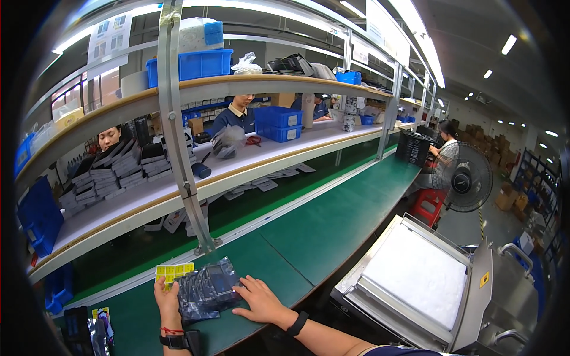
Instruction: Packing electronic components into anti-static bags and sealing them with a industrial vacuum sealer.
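A row of overlapping dark, shiny plastic bags [208,289] lies on the green bench top in front of me. My left hand [168,301] stands upright against the left side of the bags, thumb and fingers apart. Its fingertips are beside a sheet of yellow labels [173,271], which lies partly behind the bags. My right hand [262,301] rests at the right edge of the bags, palm down, fingers stretched out and touching them. What the bags hold cannot be made out.
A metal machine with a white padded top [415,276] stands to the right, near a black fan [462,178]. A shelf post [189,196] rises behind the bags. Blue bins [278,123] and stacked boxes [119,166] fill the shelf. People sit across and farther along the bench.
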{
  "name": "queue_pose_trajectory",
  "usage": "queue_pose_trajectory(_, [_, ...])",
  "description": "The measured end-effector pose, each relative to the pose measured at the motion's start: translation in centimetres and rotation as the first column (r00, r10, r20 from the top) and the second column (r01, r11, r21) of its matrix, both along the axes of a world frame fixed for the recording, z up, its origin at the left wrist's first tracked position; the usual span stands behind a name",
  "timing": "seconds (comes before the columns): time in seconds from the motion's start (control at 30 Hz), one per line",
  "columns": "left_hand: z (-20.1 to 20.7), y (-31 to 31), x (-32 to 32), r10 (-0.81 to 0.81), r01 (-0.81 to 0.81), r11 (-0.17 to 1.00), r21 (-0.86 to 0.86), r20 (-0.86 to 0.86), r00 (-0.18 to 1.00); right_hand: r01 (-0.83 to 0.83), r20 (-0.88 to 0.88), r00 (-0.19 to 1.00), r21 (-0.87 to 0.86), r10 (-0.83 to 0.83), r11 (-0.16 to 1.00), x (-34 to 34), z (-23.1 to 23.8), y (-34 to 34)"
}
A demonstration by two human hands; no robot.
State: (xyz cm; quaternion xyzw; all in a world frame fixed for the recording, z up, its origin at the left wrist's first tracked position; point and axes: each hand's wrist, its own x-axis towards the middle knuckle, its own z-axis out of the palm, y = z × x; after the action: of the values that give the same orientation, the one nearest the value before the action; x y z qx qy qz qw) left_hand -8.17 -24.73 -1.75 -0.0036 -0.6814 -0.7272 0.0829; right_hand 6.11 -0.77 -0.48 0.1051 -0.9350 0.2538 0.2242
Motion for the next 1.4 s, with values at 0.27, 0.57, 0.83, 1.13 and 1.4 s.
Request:
queue_pose_trajectory(0.27, [0.5, 0.0, 0.4, 0.024, -0.024, 0.998, -0.05, 0.004, 1.0, 0.0, 0.008, 1.0, -0.001, 0.0, 1.0, 0.0, 0.0, -0.3])
queue_pose_trajectory(0.57, [0.4, 0.8, 0.7, -0.025, 0.024, 1.0, -0.012, -0.018, 1.0, 0.018, 0.007, 1.0, 0.004, -0.018, 1.0, 0.5, 0.0, 0.5])
queue_pose_trajectory(0.83, [1.2, 0.4, 1.0, 0.027, -0.023, 0.999, 0.045, -0.083, 0.996, -0.044, -0.092, 0.995, 0.031, 0.046, 0.999, -0.8, 0.3, -0.1])
queue_pose_trajectory(1.13, [-1.6, 0.0, -0.4, 0.13, -0.13, 0.973, -0.189, -0.009, 0.991, 0.002, 0.0, 1.0, 0.042, -0.002, 0.999, 0.1, 0.9, -0.6])
queue_pose_trajectory(1.4, [-1.1, 0.5, -0.1, 0.087, -0.083, 0.98, -0.18, 0.015, 0.996, 0.025, 0.016, 1.0, 0.05, -0.026, 0.998, 0.2, 0.9, -0.3])
